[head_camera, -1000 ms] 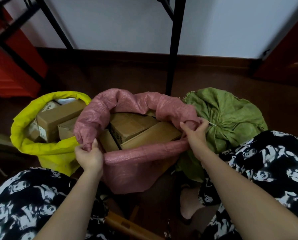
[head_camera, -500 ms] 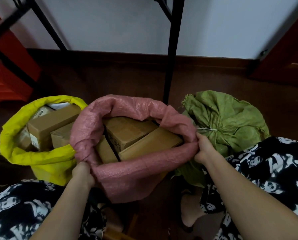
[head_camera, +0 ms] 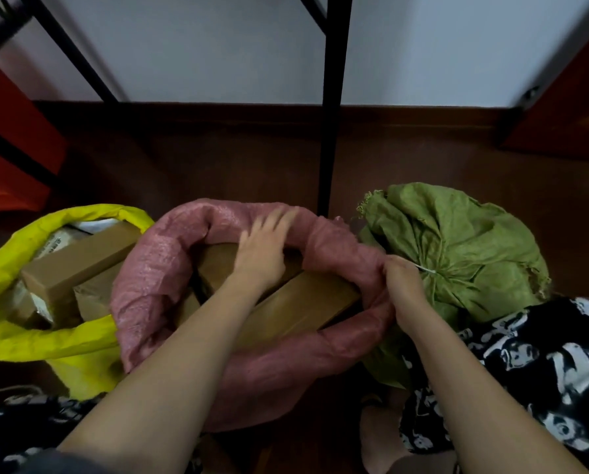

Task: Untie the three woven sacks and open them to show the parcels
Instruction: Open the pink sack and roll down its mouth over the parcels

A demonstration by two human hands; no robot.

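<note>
Left hand [head_camera: 261,251]: fingers loose, laid on pink sack [head_camera: 156,278] far rim — blurred.
Right hand [head_camera: 404,285]: gripped near rim.
Green sack [head_camera: 464,248]: tied.

Left hand [head_camera: 264,249] blurred; its fingers' hold on the pink sack [head_camera: 156,268] unclear.

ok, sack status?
Left hand open on far rim of pink sack; right hand grips near-right rim. Yellow sack, pink open, boxes showing. Green sack tied.
</note>
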